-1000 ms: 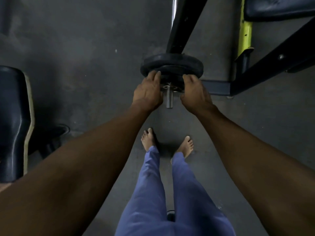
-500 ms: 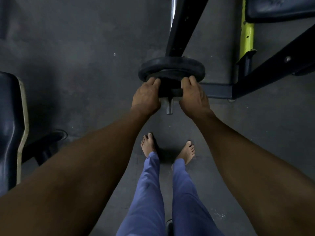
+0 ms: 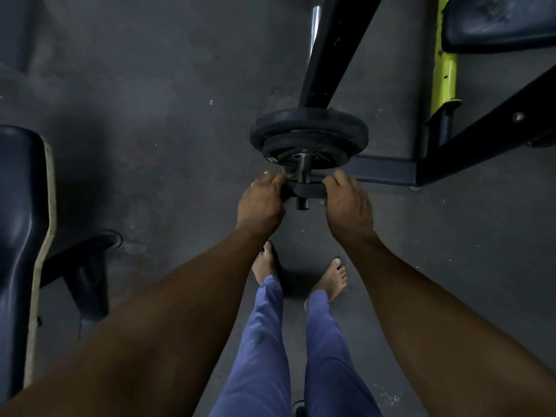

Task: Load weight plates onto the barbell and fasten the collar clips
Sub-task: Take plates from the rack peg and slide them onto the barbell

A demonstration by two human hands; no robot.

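Two round black weight plates (image 3: 310,136) are seated; a small dark plate (image 3: 305,190), held by the left hand (image 3: 261,200) and right hand (image 3: 347,203), is only partly sleeved; collars remain unfitted.

The weight plates (image 3: 310,130) are black, the barbell (image 3: 303,173) dull steel grey. A frame post (image 3: 444,70) is yellow-green beside black beams (image 3: 331,49). The trousers (image 3: 270,341) are blue, the floor (image 3: 150,85) mottled dark grey.

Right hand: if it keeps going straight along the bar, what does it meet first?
Probably the stacked plates already on the bar. The right hand and left hand hold a small plate short of them; depth is uncertain.
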